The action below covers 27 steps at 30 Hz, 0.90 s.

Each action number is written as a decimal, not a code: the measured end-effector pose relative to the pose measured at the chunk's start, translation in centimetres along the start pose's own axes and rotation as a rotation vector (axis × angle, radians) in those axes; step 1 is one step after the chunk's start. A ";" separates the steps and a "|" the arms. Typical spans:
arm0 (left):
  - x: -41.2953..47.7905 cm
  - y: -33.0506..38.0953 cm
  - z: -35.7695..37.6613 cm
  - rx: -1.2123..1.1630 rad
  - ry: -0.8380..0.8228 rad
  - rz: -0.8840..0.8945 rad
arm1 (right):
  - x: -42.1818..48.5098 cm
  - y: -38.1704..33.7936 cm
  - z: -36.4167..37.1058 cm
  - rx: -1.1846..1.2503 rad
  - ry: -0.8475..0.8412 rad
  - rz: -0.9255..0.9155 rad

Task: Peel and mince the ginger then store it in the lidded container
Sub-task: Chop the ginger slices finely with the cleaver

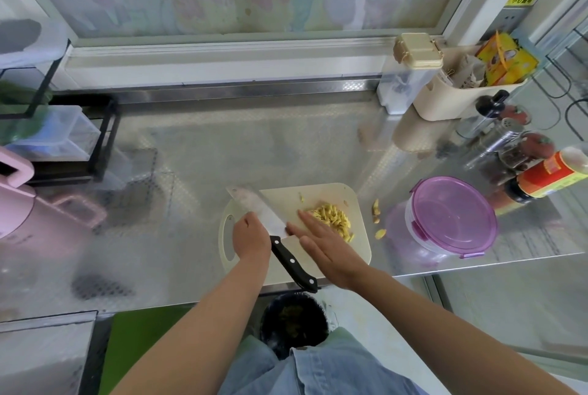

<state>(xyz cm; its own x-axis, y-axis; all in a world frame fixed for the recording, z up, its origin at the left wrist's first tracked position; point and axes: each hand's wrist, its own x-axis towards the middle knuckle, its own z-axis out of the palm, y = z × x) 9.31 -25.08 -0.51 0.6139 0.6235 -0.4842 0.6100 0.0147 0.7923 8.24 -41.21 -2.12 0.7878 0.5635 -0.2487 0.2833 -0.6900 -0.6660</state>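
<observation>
A pile of chopped yellow ginger (pixel 331 219) lies on the right half of the pale cutting board (pixel 331 194). A cleaver-style knife (pixel 254 203) lies slanted across the board, its black handle pointing toward me and free. My left hand (pixel 251 235) grips the blade near its heel, fingers curled over it. My right hand (pixel 321 245) is flat with straight fingers, its fingertips at the blade's edge and beside the ginger pile. The round clear container with a purple clip-on lid (pixel 451 216) stands closed to the right of the board.
Several ginger scraps (pixel 377 211) lie on the steel counter between board and container. Sauce bottles and spice jars (pixel 521 152) and a beige caddy (pixel 461 89) crowd the back right. A pink appliance (pixel 19 197) and a black rack (pixel 63 127) stand left. A black-lined bin (pixel 294 321) sits below the counter edge.
</observation>
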 end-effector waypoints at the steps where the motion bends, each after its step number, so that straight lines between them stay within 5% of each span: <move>1: -0.1 0.1 -0.1 0.002 0.005 0.002 | 0.0 0.3 -0.2 0.010 0.030 0.042; 5: -0.1 0.2 -0.2 -0.015 0.002 -0.017 | 0.0 0.2 -0.2 -0.067 -0.016 -0.023; 8: 0.0 0.0 -0.2 0.000 -0.012 -0.019 | 0.2 0.6 -0.4 -0.056 0.089 0.172; 13: 0.0 0.1 0.0 0.074 -0.061 0.076 | 0.3 -0.7 -0.3 -0.058 0.009 0.016; 17: -0.3 0.3 0.1 0.098 -0.069 0.087 | 0.7 -0.6 -0.4 -0.027 0.107 0.225; 20: 0.0 0.2 0.2 0.181 -0.092 0.152 | 0.4 -2.0 -0.7 -0.042 0.128 0.027; 24: 0.4 0.0 0.4 0.212 -0.108 0.193 | 0.8 -4.0 -0.8 -0.115 -0.042 0.068; 27: -0.1 0.4 0.7 0.130 -0.172 0.272 | 1.0 -4.3 -0.7 0.022 0.130 0.117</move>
<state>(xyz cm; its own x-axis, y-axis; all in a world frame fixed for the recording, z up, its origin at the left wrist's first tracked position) 9.87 -25.69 -0.42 0.8311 0.4503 -0.3263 0.4648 -0.2404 0.8522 8.22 -37.99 0.97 0.8791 0.4156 -0.2332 0.1748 -0.7365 -0.6535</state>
